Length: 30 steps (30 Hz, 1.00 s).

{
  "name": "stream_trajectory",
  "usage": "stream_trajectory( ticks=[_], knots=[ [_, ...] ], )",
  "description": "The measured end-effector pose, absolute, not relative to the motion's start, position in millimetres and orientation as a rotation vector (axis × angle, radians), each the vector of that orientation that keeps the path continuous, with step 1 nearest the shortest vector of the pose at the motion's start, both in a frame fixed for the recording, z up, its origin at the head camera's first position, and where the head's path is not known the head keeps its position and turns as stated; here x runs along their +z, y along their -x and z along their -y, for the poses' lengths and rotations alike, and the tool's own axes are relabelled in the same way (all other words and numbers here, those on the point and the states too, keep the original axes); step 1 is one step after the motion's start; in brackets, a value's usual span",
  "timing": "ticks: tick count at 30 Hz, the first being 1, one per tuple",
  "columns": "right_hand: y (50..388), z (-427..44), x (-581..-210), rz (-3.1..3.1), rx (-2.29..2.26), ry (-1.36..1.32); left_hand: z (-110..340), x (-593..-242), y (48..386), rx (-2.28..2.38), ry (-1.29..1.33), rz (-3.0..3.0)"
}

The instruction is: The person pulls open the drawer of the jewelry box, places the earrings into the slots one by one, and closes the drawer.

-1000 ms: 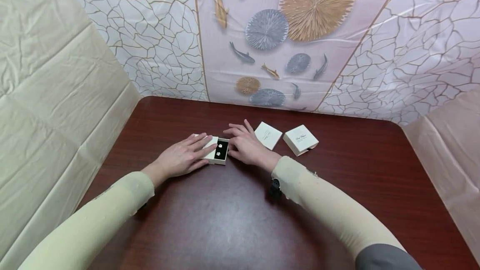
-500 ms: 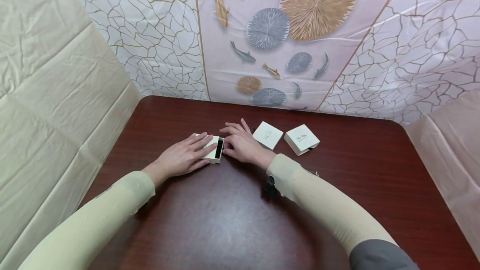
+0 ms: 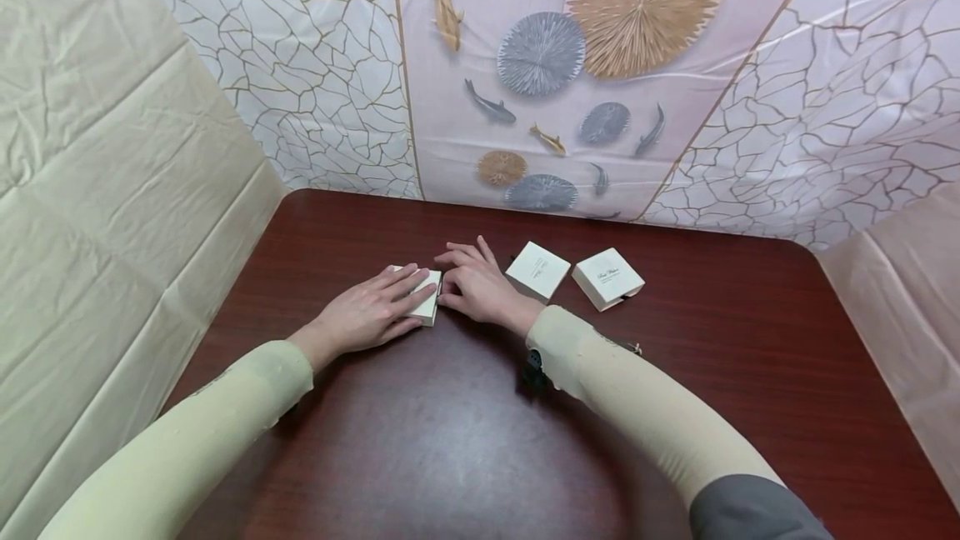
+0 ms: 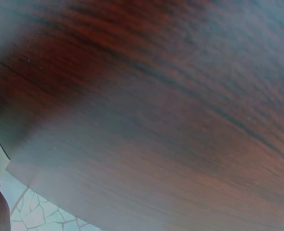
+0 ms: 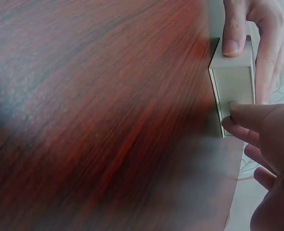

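A small cream sliding box [image 3: 427, 312] lies on the table in the head view, its drawer slid in. My left hand [image 3: 367, 309] rests over its top with straight, spread fingers, and the thumb lies along the near side. My right hand [image 3: 478, 286] is at the box's right end. In the right wrist view, the right thumb [image 5: 250, 114] and forefinger touch the drawer front [image 5: 232, 86]; whether a pull tab is between them is hidden. There the left thumb [image 5: 232, 36] presses the box's side. The left wrist view shows mostly table and a sliver of box.
Two similar lidded boxes stand to the right: a cream box [image 3: 537, 271] beside the right hand and another cream box [image 3: 608, 277] with printed lettering. The dark wooden table [image 3: 465, 440] meets a patterned cloth [image 3: 345, 73] at the back and plain cloth at the sides.
The drawer, with two small flower-shaped pieces on black lining, has slid left into its sleeve and covered them. My right hand has moved left with it; the left hand has stayed still.
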State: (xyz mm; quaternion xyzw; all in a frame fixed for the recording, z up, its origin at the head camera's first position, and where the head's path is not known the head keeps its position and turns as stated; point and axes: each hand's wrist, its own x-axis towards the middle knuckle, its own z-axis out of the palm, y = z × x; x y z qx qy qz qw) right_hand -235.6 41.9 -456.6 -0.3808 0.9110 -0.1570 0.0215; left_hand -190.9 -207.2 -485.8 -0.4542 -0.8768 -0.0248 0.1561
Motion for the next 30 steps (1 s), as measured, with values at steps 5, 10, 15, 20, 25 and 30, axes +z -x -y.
stream_trajectory(
  ticks=[5,10,15,20,25,30],
  knots=[
    [234,-45,-455,-2.838,-0.481,1.183,205,-485,190,-0.071,1.301,2.495],
    [229,-53,-452,-2.858,-0.462,1.196,203,-483,191,-0.067,1.310,2.486],
    [223,-66,-445,-2.878,-0.449,1.233,203,-482,191,-0.075,1.313,2.489],
    [216,-81,-438,-2.885,-0.450,1.261,204,-483,191,-0.085,1.300,2.503],
    [212,-99,-435,-2.898,-0.454,1.275,204,-482,191,-0.100,1.298,2.534],
    [212,-120,-430,-2.919,-0.503,1.262,202,-477,190,-0.095,1.305,2.567]
  ],
)
